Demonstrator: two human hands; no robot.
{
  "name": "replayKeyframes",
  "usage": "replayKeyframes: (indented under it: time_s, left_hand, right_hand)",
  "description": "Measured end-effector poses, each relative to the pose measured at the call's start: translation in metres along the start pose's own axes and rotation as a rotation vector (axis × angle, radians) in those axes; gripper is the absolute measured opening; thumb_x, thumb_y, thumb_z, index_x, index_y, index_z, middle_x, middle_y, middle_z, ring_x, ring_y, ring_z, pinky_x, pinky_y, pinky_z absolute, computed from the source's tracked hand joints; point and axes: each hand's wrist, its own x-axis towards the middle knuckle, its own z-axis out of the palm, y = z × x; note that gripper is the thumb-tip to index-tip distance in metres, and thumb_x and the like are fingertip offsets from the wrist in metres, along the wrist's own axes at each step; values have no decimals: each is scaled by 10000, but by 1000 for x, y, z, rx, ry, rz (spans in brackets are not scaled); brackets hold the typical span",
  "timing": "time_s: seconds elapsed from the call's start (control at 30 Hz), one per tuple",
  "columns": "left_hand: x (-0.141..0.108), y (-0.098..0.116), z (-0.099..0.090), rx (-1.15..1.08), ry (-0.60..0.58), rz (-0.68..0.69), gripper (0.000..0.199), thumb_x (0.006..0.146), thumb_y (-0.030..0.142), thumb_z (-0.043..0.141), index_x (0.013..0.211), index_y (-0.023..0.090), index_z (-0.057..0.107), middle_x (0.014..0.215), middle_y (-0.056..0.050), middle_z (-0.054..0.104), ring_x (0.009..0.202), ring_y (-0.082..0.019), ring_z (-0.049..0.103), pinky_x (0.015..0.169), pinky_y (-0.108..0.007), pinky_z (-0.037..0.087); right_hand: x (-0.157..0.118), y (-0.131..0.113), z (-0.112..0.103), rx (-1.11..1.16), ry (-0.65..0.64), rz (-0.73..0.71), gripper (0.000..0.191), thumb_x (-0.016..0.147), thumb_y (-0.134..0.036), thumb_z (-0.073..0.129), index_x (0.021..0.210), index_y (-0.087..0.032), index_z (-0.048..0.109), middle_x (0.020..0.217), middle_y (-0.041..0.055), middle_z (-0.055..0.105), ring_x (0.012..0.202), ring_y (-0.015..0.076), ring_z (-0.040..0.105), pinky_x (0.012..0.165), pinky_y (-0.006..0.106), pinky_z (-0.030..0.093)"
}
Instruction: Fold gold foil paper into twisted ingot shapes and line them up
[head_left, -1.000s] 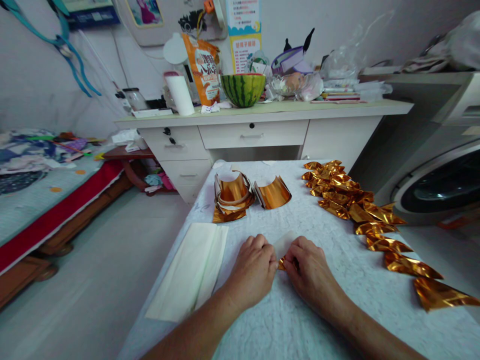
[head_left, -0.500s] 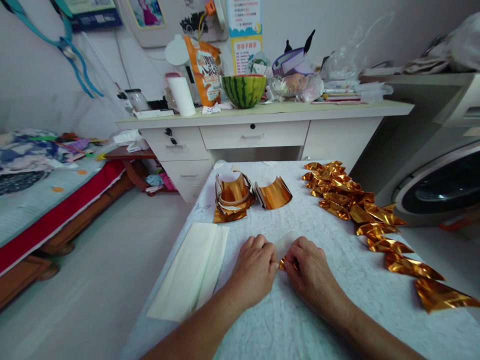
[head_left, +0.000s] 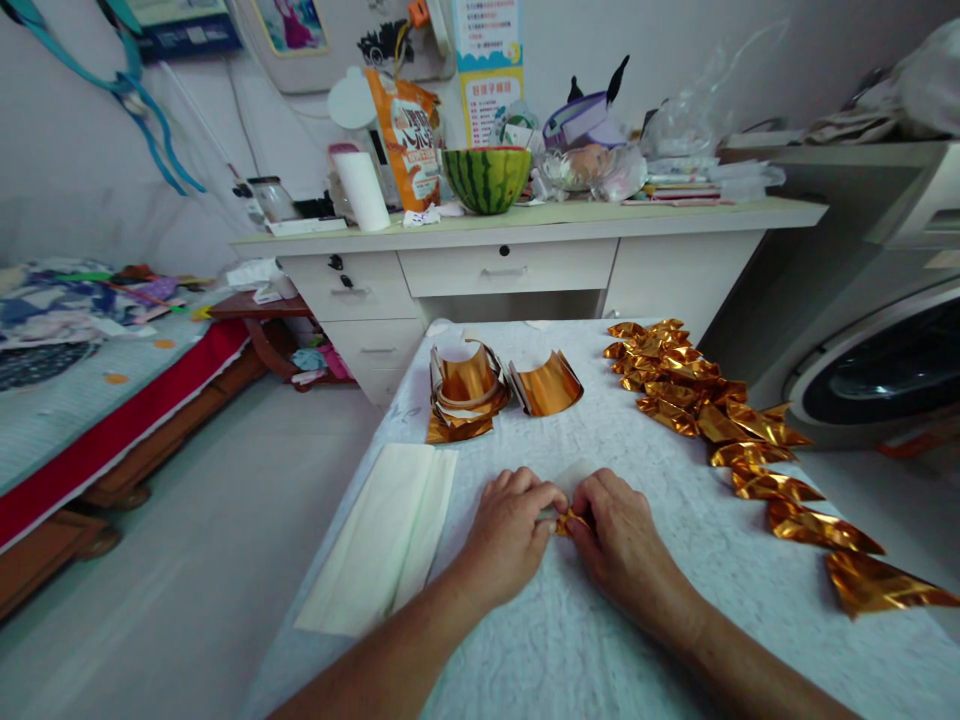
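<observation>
Close together over the middle of the cloth-covered table (head_left: 517, 640), my left hand (head_left: 514, 530) and my right hand (head_left: 621, 530) pinch a small piece of gold foil paper (head_left: 564, 524) from either side. Pale thin paper (head_left: 571, 476) shows behind the foil, between the hands. Most of the piece is hidden by my fingers. A stack of pale paper sheets (head_left: 375, 545) lies left of my left hand. Beyond the hands sit a curled stack of gold foil sheets (head_left: 466, 385) and a smaller curled gold stack (head_left: 549, 385). Folded gold foil pieces (head_left: 709, 420) form a long row on the right.
A white desk (head_left: 517, 235) stands behind the table, bearing a cut watermelon (head_left: 487, 180), an orange pouch (head_left: 409, 140) and plastic bags. A washing machine (head_left: 885, 330) is at the right, a bed (head_left: 120, 400) at the left.
My left fingers have lifted and opened slightly around the foil, so more of it and the pale paper shows. My right hand stays nearly in place.
</observation>
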Motion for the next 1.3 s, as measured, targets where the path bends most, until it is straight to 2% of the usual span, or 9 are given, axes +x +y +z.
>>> replayKeyframes:
  time_s: [0.3, 0.6, 0.87, 1.17, 1.3]
  left_hand:
    - [1, 0, -1, -59, 13, -3, 300, 828, 104, 541, 1043, 292, 633, 1003, -6, 573, 1026, -206, 502, 894, -355, 377]
    - [1, -2, -1, -38, -4, 17, 283, 843, 123, 534, 1000, 304, 685, 982, -8, 574, 989, -202, 508, 881, -355, 383]
    - [1, -2, 0, -37, -1, 2, 294, 824, 116, 550, 1001, 302, 693, 984, -7, 574, 995, -201, 507, 873, -347, 389]
    - [2, -2, -1, -24, -9, 8, 291, 834, 129, 548, 1024, 303, 683, 995, -12, 571, 1011, -209, 502, 885, -355, 393]
    - [2, -1, -2, -20, -17, 8, 274, 840, 125, 544, 996, 300, 686, 993, -11, 569, 1009, -207, 505, 878, -351, 394]
  right_hand:
    - [0, -1, -3, -7, -23, 6, 73, 847, -137, 536, 810, -197, 517, 831, 37, 535, 785, 207, 515, 692, 320, 340]
    - [1, 1, -2, 9, 24, -14, 97, 840, -151, 551, 786, -205, 492, 809, 26, 539, 754, 190, 507, 666, 302, 336]
    - [-2, 2, -8, 50, -34, -54, 124, 796, -139, 568, 872, -202, 493, 871, 38, 531, 810, 203, 500, 719, 334, 361]
    - [0, -5, -2, -43, 5, 12, 120, 816, -235, 605, 867, -204, 500, 872, 51, 541, 831, 234, 508, 713, 348, 354]
    - [1, -4, -1, -27, 3, 19, 156, 811, -206, 597, 927, -203, 492, 921, 60, 552, 861, 240, 519, 727, 355, 363]
